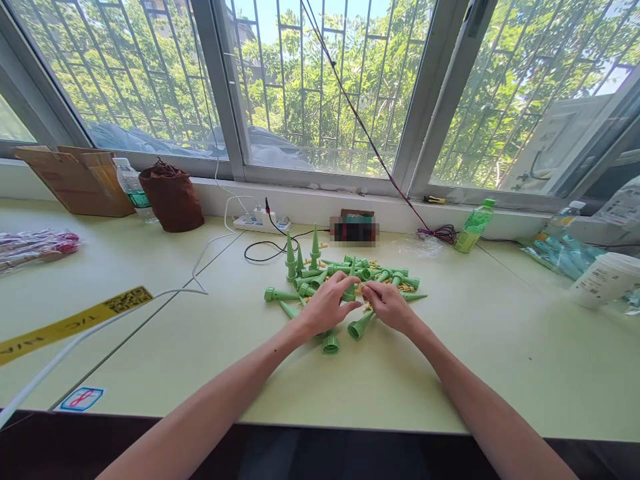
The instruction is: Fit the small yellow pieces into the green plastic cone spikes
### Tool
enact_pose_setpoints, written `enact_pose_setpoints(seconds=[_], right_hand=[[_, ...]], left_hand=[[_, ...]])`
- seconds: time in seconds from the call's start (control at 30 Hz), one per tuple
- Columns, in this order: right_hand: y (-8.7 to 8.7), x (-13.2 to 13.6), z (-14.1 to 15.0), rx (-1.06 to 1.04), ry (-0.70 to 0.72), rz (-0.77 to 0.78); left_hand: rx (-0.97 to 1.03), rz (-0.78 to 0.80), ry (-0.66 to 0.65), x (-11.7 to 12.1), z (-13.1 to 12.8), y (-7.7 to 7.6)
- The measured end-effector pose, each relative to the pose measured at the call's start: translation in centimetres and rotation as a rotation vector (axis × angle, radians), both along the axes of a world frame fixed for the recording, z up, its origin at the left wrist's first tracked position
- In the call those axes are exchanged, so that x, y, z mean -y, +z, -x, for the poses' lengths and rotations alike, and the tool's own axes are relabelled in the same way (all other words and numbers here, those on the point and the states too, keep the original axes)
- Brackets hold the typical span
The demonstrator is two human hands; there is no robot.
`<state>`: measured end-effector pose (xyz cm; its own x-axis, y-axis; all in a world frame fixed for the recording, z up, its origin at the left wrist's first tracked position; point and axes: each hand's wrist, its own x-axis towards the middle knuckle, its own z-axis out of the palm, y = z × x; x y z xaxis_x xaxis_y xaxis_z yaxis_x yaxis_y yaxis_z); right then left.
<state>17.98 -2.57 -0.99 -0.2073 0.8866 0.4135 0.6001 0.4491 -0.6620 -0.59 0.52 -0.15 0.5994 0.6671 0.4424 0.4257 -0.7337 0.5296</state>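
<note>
Several green plastic watering spikes (395, 275) with ribbed, cup-like ends lie in a heap on the pale table, small yellow pieces (407, 289) among them. At the heap's near edge, my left hand (327, 303) curves its fingers and thumb around one green spike (352, 288), its tip pointing up. Close beside it, my right hand (389, 305) is closed in a pinch; what sits between its fingertips is too small to tell. One spike (361, 325) lies below my right hand, and another spike (331, 344) shows its round open end. Behind, a few stand upright, such as a tall spike (291, 259).
A power strip (263, 223) with cables lies at the back by the window. A brown drawstring bag (171, 198), cardboard box (80, 183) and bottle (134, 187) stand back left. On the right are a green bottle (474, 227) and a white cup (605, 280). A white cable (200, 267) crosses the left side.
</note>
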Motion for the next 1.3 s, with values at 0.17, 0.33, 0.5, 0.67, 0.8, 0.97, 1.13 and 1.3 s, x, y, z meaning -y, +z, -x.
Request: enact_pose_setpoints(seconds=[0.17,0.33,0.5,0.67,0.8,0.97,1.13,1.3], right_hand=[[0.11,0.15,0.15,-0.084,-0.013,0.050],[0.21,0.17,0.08,-0.123,0.000,0.053],[0.31,0.24,0.11,-0.123,0.009,0.061],[0.34,0.30,0.09,-0.117,0.011,0.049],[0.26,0.26,0.06,-0.109,0.008,0.043],[0.19,0.26,0.10,-0.103,0.003,0.038],[0.24,0.28,0.09,-0.092,0.001,0.032],[0.22,0.29,-0.01,-0.087,0.001,0.053]], left_hand=[[0.020,0.003,0.035,-0.12,0.02,0.01],[0.009,0.007,0.046,-0.03,0.04,0.14],[0.015,0.006,0.041,0.06,0.00,0.12],[0.020,0.008,0.033,0.03,0.01,0.06],[0.025,0.011,0.029,-0.06,0.01,-0.09],[0.013,0.012,0.028,-0.05,0.06,-0.09],[0.004,0.003,0.022,0.03,0.08,-0.02],[0.006,-0.012,0.016,0.00,0.06,-0.20]])
